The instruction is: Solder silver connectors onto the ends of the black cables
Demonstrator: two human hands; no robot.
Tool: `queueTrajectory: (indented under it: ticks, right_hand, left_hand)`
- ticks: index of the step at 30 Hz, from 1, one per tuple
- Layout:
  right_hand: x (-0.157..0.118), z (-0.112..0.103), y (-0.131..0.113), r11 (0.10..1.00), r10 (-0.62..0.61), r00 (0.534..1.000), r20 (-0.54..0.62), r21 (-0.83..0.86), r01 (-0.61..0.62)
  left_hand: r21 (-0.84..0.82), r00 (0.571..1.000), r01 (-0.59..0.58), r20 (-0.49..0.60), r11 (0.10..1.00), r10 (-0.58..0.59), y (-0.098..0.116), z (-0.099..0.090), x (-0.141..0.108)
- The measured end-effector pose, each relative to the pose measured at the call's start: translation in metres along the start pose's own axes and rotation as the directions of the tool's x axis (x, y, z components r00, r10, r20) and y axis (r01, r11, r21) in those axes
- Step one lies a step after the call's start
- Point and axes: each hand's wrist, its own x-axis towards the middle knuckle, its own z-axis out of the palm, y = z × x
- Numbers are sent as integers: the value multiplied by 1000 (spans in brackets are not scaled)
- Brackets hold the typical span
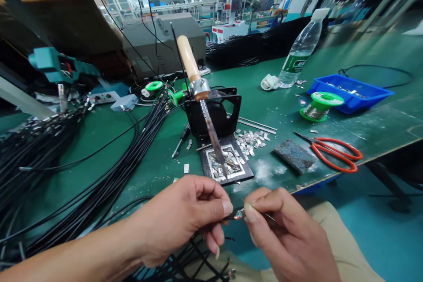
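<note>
Near the table's front edge, my left hand (188, 218) pinches a black cable whose end carries a small metal connector (239, 214) with a bit of orange and red on it. My right hand (284, 229) closes on the connector's other side, and a thin wire (269, 217) shows at its fingertips. Just beyond my hands, a soldering iron (211, 128) with a wooden handle leans on a black stand (214, 116), its tip down over a white-framed tray (243, 174) of small metal pieces.
Bundled black cables (132, 158) cover the left side. More metal pieces (253, 141) lie right of the stand. Farther right are a grey-blue pad (294, 155), red-handled scissors (337, 152), a solder spool (320, 105), a blue tray (363, 102) and a water bottle (299, 57).
</note>
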Motion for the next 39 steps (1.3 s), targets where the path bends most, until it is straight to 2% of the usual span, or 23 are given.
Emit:
queueTrajectory:
  ticks: [8,33,39]
  right_hand:
    - [0,-2,3,1000,13,1000,10,2,-13]
    - [2,0,1,1000,-5,1000,21,-10,5]
    - [2,1,-3,1000,27,1000,11,5,-27]
  left_hand:
    - [-11,999,11,39,1000,-11,0,1,1]
    - [133,997,-60,-35,989,66,-3,5,-2]
    - [161,998,-53,-29,986,59,-2,4,-1]
